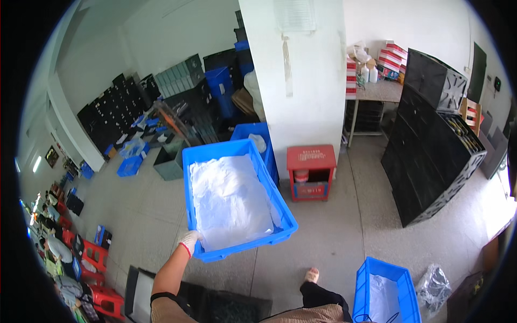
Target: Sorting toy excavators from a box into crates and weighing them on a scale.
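My left hand (190, 242), in a white knitted glove with a red cuff edge, is closed on the near left corner of a blue plastic bin (283, 229). The bin is tilted and raised above the floor in front of me. A crumpled white sheet (229, 199), perhaps film or thin foam, lines it; what lies under that sheet is hidden. My right hand and forearm do not show. At the lower right stands another blue bin (362, 285) with white sheeting inside.
Beyond the raised bin are a white pillar (301, 75) and a red cabinet (311, 156). Stacked black crates (425, 145) stand at the right, near a clear plastic bag (432, 288). Red stools (97, 255) and seated people line the left. A dark crate (231, 307) sits by my feet.
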`<state>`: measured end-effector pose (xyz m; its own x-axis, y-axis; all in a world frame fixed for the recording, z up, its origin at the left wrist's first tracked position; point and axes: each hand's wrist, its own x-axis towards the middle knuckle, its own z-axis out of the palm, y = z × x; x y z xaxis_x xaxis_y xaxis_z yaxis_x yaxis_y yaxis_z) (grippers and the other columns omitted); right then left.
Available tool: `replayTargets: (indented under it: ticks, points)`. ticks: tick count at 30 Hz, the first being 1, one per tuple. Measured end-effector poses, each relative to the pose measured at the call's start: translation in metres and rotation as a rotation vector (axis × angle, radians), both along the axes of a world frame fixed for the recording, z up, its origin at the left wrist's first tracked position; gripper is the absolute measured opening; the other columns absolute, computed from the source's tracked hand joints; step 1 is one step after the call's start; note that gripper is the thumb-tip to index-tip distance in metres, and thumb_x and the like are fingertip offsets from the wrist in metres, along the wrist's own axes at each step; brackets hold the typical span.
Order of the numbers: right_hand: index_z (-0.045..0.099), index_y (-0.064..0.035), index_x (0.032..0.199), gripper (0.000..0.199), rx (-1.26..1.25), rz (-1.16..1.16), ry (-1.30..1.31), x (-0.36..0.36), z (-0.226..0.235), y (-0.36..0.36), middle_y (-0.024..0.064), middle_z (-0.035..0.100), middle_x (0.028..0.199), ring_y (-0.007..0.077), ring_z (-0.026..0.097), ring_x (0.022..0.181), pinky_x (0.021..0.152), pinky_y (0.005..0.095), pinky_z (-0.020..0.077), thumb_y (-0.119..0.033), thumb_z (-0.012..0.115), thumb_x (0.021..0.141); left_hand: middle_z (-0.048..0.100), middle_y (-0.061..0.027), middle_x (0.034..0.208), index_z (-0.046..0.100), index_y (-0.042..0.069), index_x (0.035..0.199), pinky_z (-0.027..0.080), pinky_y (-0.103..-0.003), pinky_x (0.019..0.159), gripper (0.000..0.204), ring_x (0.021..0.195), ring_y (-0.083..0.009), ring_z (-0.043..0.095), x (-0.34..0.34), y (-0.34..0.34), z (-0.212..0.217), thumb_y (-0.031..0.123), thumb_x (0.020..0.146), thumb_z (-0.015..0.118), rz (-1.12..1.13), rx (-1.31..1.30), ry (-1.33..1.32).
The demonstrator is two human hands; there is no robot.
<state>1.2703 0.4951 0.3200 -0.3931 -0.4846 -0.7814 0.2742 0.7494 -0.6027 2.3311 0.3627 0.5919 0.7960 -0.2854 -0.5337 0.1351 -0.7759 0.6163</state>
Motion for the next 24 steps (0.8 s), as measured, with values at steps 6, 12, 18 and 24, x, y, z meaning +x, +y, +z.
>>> replayTargets:
  ticks: [6,12,18,24]
  points:
    - [0.065,-0.0051,0.08,0.017,-0.032,0.028,-0.001,0.118,0.044,-0.156,0.0128,0.063,0.069,0.0297,0.061,0.066,0.066,0.0426,0.0501,-0.02,0.06,0.084,0.073,-0.0197,0.111,0.071,0.0,0.114,0.055,-0.043,0.091,0.049,0.105,-0.0307,0.07,0.086,-0.095,0.031,0.02,0.069,0.075,-0.126,0.022,-0.159]
    - [0.065,-0.0035,0.083,0.017,0.014,-0.054,0.017,0.205,0.053,-0.198,0.0124,0.065,0.072,0.0289,0.061,0.067,0.069,0.0427,0.0514,-0.02,0.061,0.083,0.073,-0.0213,0.109,0.07,0.001,0.115,0.057,-0.042,0.087,0.05,0.101,-0.0327,0.071,0.19,-0.214,0.027,0.017,0.067,0.075,-0.168,0.162,-0.2]
    - [0.066,-0.0037,0.083,0.016,0.051,-0.219,0.079,0.333,0.077,-0.147,0.0121,0.065,0.072,0.0281,0.06,0.066,0.068,0.0432,0.0518,-0.019,0.062,0.083,0.072,-0.0213,0.112,0.065,0.002,0.122,0.057,-0.042,0.087,0.058,0.102,-0.0327,0.072,0.347,-0.329,-0.028,0.015,0.067,0.076,-0.28,0.07,-0.344]
    - [0.065,-0.0073,0.077,0.012,0.068,-0.38,0.063,0.578,0.186,-0.153,0.0118,0.061,0.066,0.027,0.059,0.06,0.06,0.0447,0.0503,-0.017,0.061,0.082,0.072,-0.02,0.107,0.067,0.004,0.117,0.058,-0.042,0.084,0.051,0.096,-0.0337,0.072,0.449,-0.431,-0.084,0.01,0.067,0.073,-0.419,0.172,-0.181]
